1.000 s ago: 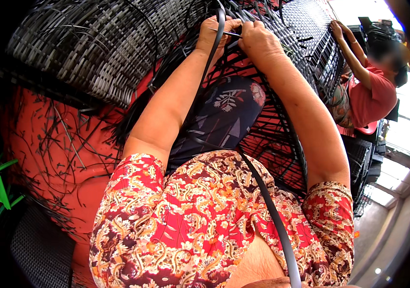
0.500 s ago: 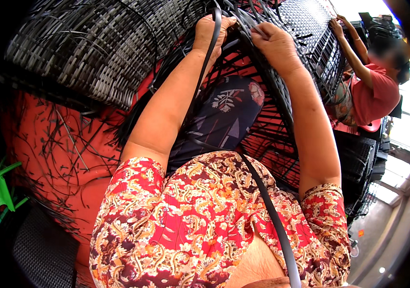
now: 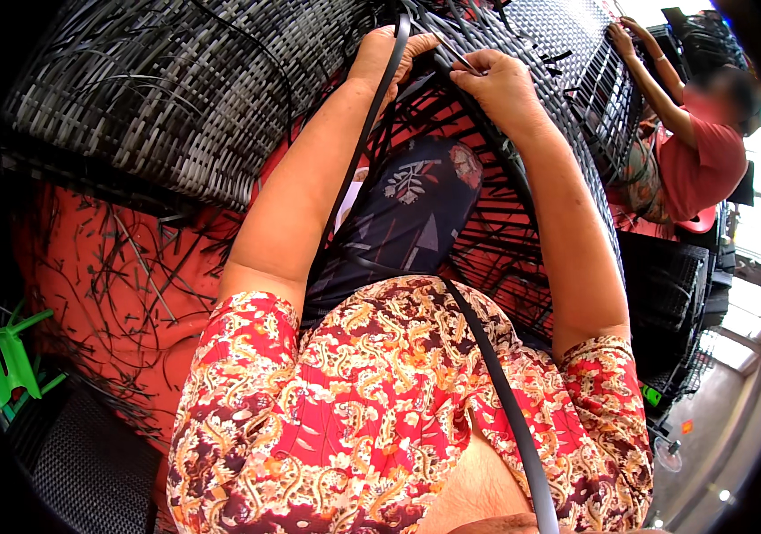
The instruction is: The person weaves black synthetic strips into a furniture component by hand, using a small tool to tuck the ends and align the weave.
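My left hand (image 3: 386, 60) is closed at the edge of a dark woven plastic-wicker piece (image 3: 567, 147), its fingertips pressed on the strips there. A long flat grey wicker strip (image 3: 379, 107) passes over the back of this hand and runs down along my forearm. Just to the right, my right hand (image 3: 498, 87) pinches a thin wicker strip (image 3: 457, 57) between thumb and fingers, a short way from the left fingertips. Below both hands spreads an open lattice of black strips (image 3: 496, 222) around my leg in dark patterned cloth. Exactly where the strip ends lie is hidden.
A large grey-black woven panel (image 3: 158, 98) fills the upper left. Strip scraps litter the red floor covering (image 3: 122, 294). A green plastic stool (image 3: 15, 360) stands at far left. Another person in a red shirt (image 3: 705, 165) works on wicker at upper right. Black woven pieces (image 3: 665, 285) are stacked below.
My right hand has shifted slightly left, closer to my left hand, and its pinched strip shows more clearly. The left hand stays nearly in place. The view has tilted slightly.
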{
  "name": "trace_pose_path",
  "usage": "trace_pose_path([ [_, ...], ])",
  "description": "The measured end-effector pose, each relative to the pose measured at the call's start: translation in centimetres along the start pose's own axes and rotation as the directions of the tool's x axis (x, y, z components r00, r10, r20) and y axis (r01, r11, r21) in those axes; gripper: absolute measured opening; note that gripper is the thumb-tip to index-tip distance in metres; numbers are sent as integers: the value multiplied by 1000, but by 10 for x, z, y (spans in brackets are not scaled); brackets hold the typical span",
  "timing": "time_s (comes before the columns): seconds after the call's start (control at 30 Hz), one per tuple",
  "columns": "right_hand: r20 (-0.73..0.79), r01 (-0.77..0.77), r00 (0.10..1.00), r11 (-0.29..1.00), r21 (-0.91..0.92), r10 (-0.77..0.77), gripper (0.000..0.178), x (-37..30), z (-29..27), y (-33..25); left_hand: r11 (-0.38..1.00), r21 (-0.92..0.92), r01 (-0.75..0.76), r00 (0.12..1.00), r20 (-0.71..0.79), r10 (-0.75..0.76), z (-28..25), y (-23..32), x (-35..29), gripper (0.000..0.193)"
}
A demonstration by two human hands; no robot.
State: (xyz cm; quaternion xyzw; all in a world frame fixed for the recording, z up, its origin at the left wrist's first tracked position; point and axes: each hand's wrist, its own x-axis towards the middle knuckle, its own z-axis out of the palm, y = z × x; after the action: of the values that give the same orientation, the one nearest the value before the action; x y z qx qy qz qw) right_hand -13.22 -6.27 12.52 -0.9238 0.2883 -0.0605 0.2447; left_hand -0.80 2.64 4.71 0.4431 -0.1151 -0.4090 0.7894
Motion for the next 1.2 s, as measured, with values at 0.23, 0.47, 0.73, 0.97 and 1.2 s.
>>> trace_pose_path([
  [0.23, -50, 113, 992, 990, -81, -118, 19, -2, 14, 1, 996, 86, -24, 999, -27, 27, 9, -8, 1, 28],
  [0.47, 61, -184, 981, 983, -15, 184, 18, -43, -72, 20, 993, 117, 20, 1000, 11, -21, 2, -5, -1, 11],
  [0.73, -173, -69, 984, 987, -145, 43, 27, -117, -24, 54, 966, 231, -119, 992, 70, 106, 8, -26, -2, 32],
  [0.97, -228, -82, 973, 962, -261, 21, 27, -109, -5, 43, 950, 260, -171, 978, 161, 132, 15, -16, -12, 31],
  [1.2, -188, -104, 982, 905, -413, 28, 27, -103, -2, 29, 988, 132, -78, 975, 217, 48, 8, -20, -7, 23],
])
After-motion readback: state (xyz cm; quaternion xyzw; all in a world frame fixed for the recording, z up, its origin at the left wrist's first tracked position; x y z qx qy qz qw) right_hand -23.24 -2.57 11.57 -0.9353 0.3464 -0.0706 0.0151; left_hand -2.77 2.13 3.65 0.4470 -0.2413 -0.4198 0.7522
